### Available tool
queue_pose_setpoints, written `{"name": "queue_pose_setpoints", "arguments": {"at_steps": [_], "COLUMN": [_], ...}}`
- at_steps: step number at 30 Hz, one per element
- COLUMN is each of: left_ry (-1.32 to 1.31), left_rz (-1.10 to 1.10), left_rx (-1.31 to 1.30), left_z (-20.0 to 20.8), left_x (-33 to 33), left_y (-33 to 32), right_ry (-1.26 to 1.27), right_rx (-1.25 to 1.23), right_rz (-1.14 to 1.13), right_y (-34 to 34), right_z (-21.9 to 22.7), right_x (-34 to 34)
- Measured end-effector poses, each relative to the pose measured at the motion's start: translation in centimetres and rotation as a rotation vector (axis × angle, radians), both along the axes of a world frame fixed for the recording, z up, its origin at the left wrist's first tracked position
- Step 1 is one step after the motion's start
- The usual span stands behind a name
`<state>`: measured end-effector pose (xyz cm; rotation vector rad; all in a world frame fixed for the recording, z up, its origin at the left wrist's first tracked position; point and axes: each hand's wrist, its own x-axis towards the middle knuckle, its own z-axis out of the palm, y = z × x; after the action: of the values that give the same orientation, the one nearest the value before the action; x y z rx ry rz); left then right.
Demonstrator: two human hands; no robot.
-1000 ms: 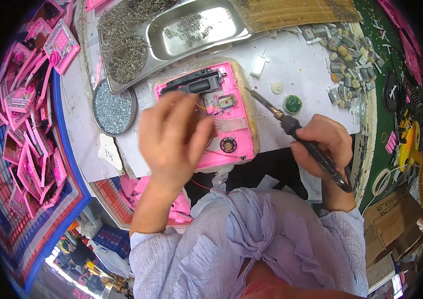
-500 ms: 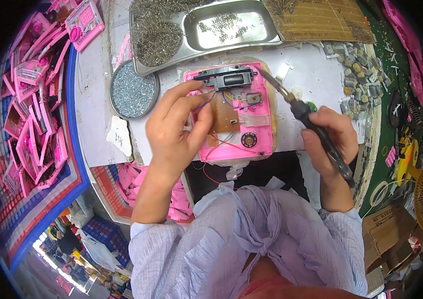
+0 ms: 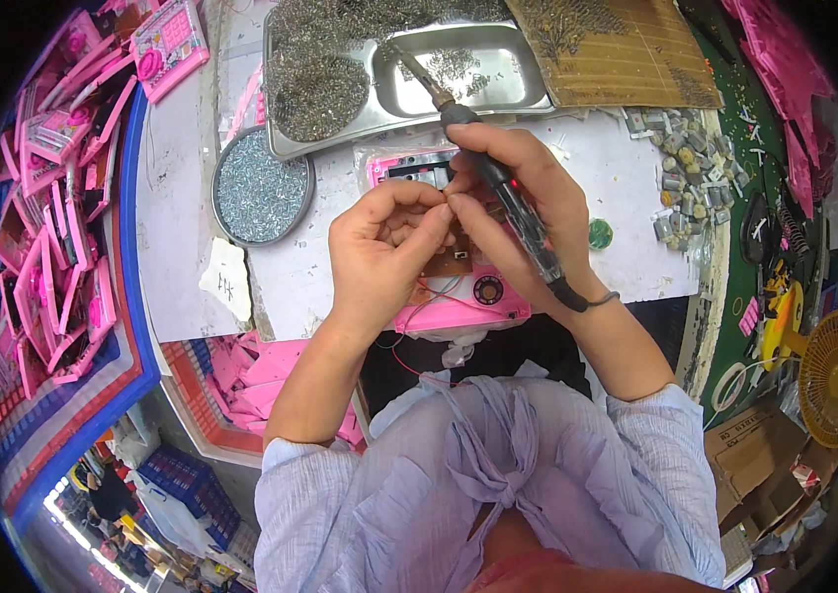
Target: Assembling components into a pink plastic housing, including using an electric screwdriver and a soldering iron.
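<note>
My left hand [image 3: 384, 232] is closed over a pink plastic casing [image 3: 424, 317], its thumb and forefinger pinched together. A thin wire was in those fingers earlier; its end is now hidden. My right hand [image 3: 538, 188] holds a black-handled soldering iron [image 3: 523, 210] slanted across the palm, its metal tip pointing up and away over the steel tray. The right thumb and forefinger meet the left fingertips. Beneath the hands, the casing carries a brown circuit board [image 3: 453, 265], a small round black speaker [image 3: 487, 289] and loose wires; the rest is covered by my fingers.
A steel tray [image 3: 384, 124] of small metal parts stands at the back, beside a cardboard sheet [image 3: 627, 84]. A round dish of screws [image 3: 263, 188] sits left; small motors [image 3: 691, 168] are heaped right. Pink casings [image 3: 63, 247] fill a bin at far left.
My right hand has moved left with the soldering iron, bringing its fingertips to the left ones. The iron's tip has swung from beside the casing to over the tray.
</note>
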<state>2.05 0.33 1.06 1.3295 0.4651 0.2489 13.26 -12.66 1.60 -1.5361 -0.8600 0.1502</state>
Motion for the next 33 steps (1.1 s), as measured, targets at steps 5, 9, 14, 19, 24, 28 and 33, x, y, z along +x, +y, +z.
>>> {"name": "queue_pose_setpoints", "arguments": {"at_steps": [5, 9, 14, 19, 24, 28, 33], "left_ry": [0.077, 0.17, 0.047, -0.01, -0.02, -0.046, -0.051], "left_rz": [-0.015, -0.066, -0.156, -0.103, -0.066, -0.041, -0.021], "left_rx": [0.223, 0.365, 0.753, 0.852, 0.858, 0.884, 0.884], "left_z": [0.4, 0.7, 1.2, -0.2, -0.4, -0.7, -0.8], "left_x": [0.1, -0.1, 0.9, 1.1, 1.2, 1.2, 1.2], "left_y": [0.4, 1.4, 1.6, 1.0, 1.1, 1.3, 1.3], "right_ry": [-0.165, -0.468, -0.458, -0.419, -0.194, -0.364, -0.38], "right_rx": [-0.024, -0.137, -0.185, -0.006, 0.074, -0.006, -0.026], "right_rz": [-0.072, -0.125, -0.095, -0.006, 0.004, 0.141, 0.156], "right_y": [-0.4, -2.1, -3.6, -5.5, -7.1, -7.5, -7.2], "right_z": [-0.7, -1.5, -2.7, -1.3, -0.3, 0.1, -0.2], "right_x": [-0.4, -1.2, -1.9, 0.7, 0.5, 0.9, 0.7]}}
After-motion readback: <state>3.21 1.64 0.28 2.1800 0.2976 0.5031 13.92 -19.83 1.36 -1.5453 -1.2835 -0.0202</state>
